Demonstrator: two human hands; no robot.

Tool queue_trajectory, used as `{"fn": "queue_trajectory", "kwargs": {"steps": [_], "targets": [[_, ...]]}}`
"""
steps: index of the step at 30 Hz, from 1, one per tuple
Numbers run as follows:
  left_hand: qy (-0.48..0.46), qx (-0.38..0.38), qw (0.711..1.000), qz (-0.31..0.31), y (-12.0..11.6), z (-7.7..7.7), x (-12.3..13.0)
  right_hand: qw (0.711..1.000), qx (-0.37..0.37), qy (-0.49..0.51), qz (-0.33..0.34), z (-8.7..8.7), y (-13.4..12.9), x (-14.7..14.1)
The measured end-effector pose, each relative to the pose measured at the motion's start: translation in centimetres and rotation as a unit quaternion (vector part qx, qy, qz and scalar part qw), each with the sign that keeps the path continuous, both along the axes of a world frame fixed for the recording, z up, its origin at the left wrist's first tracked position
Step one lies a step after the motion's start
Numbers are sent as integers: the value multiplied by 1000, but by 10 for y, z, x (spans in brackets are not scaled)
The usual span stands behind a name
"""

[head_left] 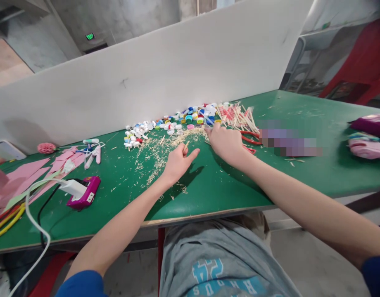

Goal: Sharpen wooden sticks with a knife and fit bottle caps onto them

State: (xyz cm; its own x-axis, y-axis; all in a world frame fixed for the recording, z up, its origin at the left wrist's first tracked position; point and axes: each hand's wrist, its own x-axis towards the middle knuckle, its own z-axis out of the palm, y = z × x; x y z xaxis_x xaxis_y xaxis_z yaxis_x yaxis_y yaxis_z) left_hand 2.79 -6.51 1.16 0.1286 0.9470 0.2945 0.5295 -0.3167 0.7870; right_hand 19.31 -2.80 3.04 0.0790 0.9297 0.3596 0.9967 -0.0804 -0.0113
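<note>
My left hand (178,161) is above the table, fingers curled around a short thin wooden stick (186,144) that pokes up from the grip; the thumb points right. Farther right, my right hand (224,141) reaches down to the edge of a heap of wood slivers (193,134). Its fingers are bent together at the tips, and whatever they hold is hidden. More slivers are strewn left of my left hand. Beyond the hands lie many coloured bottle caps (188,118) and a pile of wooden sticks with pinkish-red parts (238,116). Red looped handles (252,135) show beside my right hand.
A white partition (177,74) borders the back of the green table (214,189). On the left are a purple power socket (87,193) with a white plug and cable, pink paper sheets (29,175), glue-gun-like tools (93,154) and a pink flower (46,148).
</note>
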Motion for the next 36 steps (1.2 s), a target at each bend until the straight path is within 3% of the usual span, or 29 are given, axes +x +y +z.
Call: {"fn": "queue_trajectory", "kwargs": {"steps": [7,12,16,24,36], "targets": [[-55,-32,998,2,13,-8,-10,991,12,-4,130,6,-9,-13],[-100,-64,992,-32,18,-12,-7,974,-20,-13,227,-1,-10,-18],[-108,-71,991,-41,17,-11,-5,963,-39,-16,266,-7,-8,-19],[-104,-59,992,-40,14,-8,-4,957,-60,-17,282,-10,-7,-21],[-58,-21,998,-11,20,-10,-12,978,-90,-15,186,-4,-23,-38]]}}
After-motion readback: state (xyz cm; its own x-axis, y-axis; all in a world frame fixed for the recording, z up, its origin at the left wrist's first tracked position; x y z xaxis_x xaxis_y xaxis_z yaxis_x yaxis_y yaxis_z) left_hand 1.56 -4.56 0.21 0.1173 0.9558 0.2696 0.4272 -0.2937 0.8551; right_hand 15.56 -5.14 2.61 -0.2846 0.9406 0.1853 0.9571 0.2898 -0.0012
